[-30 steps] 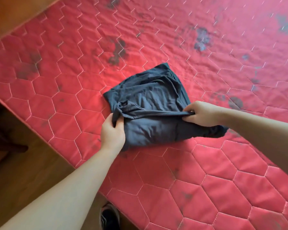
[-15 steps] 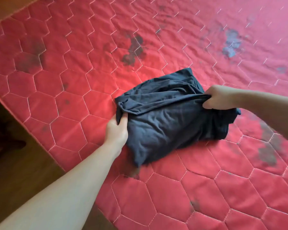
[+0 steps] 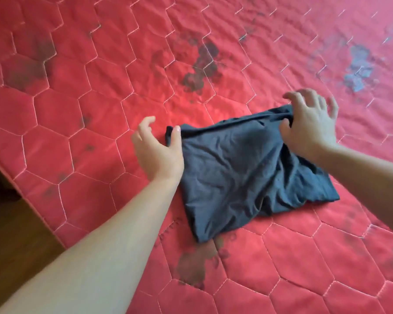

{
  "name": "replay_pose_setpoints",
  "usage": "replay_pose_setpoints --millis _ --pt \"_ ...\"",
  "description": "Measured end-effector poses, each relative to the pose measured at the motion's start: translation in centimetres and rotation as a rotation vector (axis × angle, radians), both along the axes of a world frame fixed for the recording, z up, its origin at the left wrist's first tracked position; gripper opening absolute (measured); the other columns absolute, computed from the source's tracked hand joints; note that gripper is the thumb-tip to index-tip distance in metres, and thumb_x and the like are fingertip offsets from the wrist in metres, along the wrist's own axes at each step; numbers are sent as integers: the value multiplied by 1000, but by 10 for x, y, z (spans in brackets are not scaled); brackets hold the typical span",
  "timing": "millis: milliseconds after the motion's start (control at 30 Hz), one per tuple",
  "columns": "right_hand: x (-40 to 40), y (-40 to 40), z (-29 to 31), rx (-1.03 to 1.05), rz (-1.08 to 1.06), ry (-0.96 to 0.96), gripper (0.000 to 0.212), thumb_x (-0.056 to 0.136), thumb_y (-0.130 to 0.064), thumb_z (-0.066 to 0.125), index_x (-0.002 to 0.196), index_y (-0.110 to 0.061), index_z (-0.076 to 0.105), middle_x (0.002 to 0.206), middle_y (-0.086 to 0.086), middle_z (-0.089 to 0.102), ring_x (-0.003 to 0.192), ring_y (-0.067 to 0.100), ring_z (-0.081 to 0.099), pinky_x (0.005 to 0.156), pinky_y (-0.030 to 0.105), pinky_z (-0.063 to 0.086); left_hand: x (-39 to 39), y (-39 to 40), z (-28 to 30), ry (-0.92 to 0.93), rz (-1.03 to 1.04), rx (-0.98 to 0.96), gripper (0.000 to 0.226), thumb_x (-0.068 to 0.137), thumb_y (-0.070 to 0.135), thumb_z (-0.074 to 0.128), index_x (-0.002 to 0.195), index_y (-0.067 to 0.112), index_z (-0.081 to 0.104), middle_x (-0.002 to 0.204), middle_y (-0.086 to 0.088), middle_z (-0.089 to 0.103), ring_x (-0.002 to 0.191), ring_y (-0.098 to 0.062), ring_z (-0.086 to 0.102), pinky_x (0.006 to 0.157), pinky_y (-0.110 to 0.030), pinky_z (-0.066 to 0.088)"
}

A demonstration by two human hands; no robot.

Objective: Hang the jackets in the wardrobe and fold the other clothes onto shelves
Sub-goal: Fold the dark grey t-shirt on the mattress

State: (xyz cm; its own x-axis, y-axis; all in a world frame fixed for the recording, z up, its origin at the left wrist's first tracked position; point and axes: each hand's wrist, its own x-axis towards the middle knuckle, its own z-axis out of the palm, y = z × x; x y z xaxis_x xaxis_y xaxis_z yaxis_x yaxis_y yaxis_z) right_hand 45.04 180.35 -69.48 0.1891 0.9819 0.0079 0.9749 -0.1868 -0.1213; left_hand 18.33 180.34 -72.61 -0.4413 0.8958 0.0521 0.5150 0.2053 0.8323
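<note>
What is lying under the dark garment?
The garment lies on the red quilt, visible all around it. The quilt directly beneath, and anything there, is covered.

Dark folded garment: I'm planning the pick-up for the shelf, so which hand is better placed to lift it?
Probably the right hand: it already lies on the dark folded garment at its far corner. The left hand only touches the edge with its thumb.
</note>
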Motion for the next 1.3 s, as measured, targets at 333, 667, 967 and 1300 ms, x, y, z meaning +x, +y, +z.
replay_pose_setpoints --millis 333,667,967,1300 --pt "-15 -24 -72 -197 349 -36 68 90 -62 22 152 -34 24 161 -1 20 149 23 14 119 48 7 56 -23 -46 787 -780 -290 75 89 72 29 153 42 5 164 1 -3 149 -31 -13 116 -55 -13" --pt "-13 -65 -79 -53 409 38 65 92 -49 33 151 -23 30 161 5 20 148 25 16 120 49 9 61 -76 -45 819 -908 -100 76 86 64 36 153 29 25 162 -4 16 149 -33 8 118 -57 -1" --pt "52 -96 -69 -252 561 -151 84 88 -75 17 153 -23 22 160 7 20 147 29 20 119 47 11 31 -90 -42 947 -1062 -252 93 77 84 21 152 38 -9 162 1 -17 148 -25 -21 116 -54 -17" --pt "59 -131 -53 -171 638 -70 71 51 -11 77 121 -4 66 131 16 60 117 34 61 95 54 49 7 -98 -15 1089 -1215 -206 93 65 33 76 149 26 36 159 -8 27 147 -29 22 117 -57 18"
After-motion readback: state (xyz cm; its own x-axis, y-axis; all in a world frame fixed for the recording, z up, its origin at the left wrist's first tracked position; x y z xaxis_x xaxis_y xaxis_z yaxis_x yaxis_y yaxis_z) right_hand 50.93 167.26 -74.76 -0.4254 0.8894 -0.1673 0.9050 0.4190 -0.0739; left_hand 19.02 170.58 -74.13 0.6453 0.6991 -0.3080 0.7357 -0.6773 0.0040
